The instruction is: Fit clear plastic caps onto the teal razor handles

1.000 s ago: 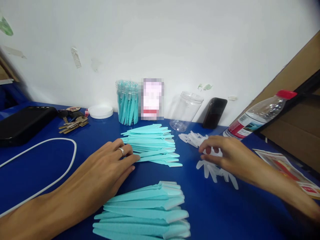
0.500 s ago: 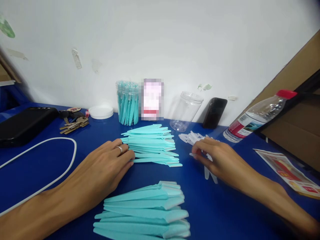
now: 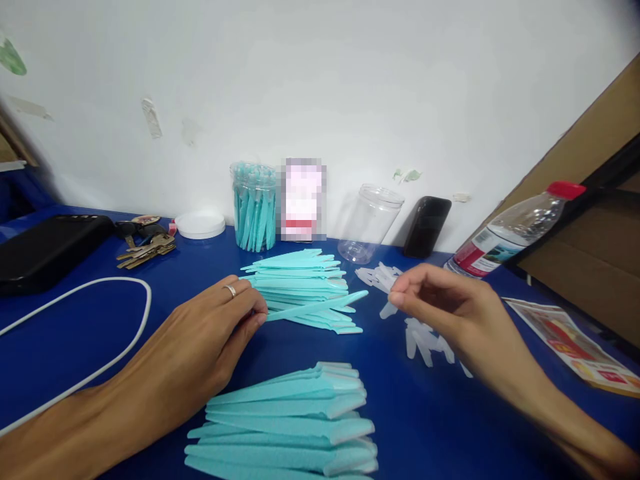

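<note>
My left hand (image 3: 220,327), with a ring on one finger, pinches the handle end of a turquoise eyebrow razor (image 3: 315,307). Its blade end points right and slightly up, over a pile of similar razors (image 3: 300,273). Closer to me lies a second group of razors (image 3: 290,420), whose blade ends look pale and covered. My right hand (image 3: 440,300) has thumb and fingers pinched together on a small translucent blade cap (image 3: 389,310), partly hidden by the fingertips. Loose caps (image 3: 423,340) are scattered below that hand, and more caps (image 3: 375,275) lie behind it.
Along the wall stand a jar full of razors (image 3: 254,207), a blurred-out upright panel (image 3: 303,200), a clear jar (image 3: 370,223) and a dark phone (image 3: 427,227). A water bottle (image 3: 515,233) leans at right. Keys (image 3: 147,250), a white lid (image 3: 200,225) and a white cable (image 3: 145,300) lie left.
My left hand has lifted one razor's blade end off the pile. My right hand has moved slightly right from among the caps and turned, with a cap at its fingertips.
</note>
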`<action>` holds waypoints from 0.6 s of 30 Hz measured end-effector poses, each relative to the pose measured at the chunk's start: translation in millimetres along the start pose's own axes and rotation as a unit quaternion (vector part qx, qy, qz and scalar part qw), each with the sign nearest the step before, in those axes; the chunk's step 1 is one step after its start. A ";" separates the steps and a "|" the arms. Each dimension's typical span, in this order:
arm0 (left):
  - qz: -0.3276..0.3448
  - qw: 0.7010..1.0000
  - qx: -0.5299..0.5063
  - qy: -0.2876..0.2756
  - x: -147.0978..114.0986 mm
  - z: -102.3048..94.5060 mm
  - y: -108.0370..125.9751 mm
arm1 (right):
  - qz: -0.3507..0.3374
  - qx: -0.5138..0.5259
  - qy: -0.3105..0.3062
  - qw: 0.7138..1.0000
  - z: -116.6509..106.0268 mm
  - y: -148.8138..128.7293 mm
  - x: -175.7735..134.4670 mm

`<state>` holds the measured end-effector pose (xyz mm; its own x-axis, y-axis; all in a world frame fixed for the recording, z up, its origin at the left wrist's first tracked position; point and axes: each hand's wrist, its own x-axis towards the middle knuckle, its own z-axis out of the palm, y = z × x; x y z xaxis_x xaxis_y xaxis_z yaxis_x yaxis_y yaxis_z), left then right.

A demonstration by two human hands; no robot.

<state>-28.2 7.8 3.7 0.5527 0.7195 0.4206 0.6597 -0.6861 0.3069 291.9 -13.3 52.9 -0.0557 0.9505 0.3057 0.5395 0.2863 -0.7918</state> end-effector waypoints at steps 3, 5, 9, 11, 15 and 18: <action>0.000 1.000 -0.003 0.002 -1.1 -0.7 0.2 | 0.066 0.120 -0.031 0.990 -0.4 2.0 2.2; -0.001 1.000 -0.006 0.003 -0.9 0.2 0.2 | 0.080 0.161 -0.057 0.982 -0.4 5.6 4.0; 0.000 1.000 -0.006 0.011 0.6 0.6 2.1 | 0.089 0.163 -0.066 0.980 1.9 9.9 5.8; 0.004 1.000 -0.005 0.012 1.1 0.1 3.1 | 0.088 0.157 -0.053 0.982 3.5 9.4 5.7; 0.011 1.000 0.001 0.024 0.8 -0.4 3.4 | 0.076 0.145 -0.032 0.986 4.8 7.2 4.8; 0.001 1.000 0.003 0.022 0.3 -1.1 3.5 | 0.075 0.134 -0.015 0.988 3.4 7.5 4.9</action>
<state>-26.2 5.5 5.8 0.5313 0.7126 0.4581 0.6613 -0.6869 0.3015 292.8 -6.1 46.7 -0.0191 0.9867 0.1616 0.3017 0.1597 -0.9399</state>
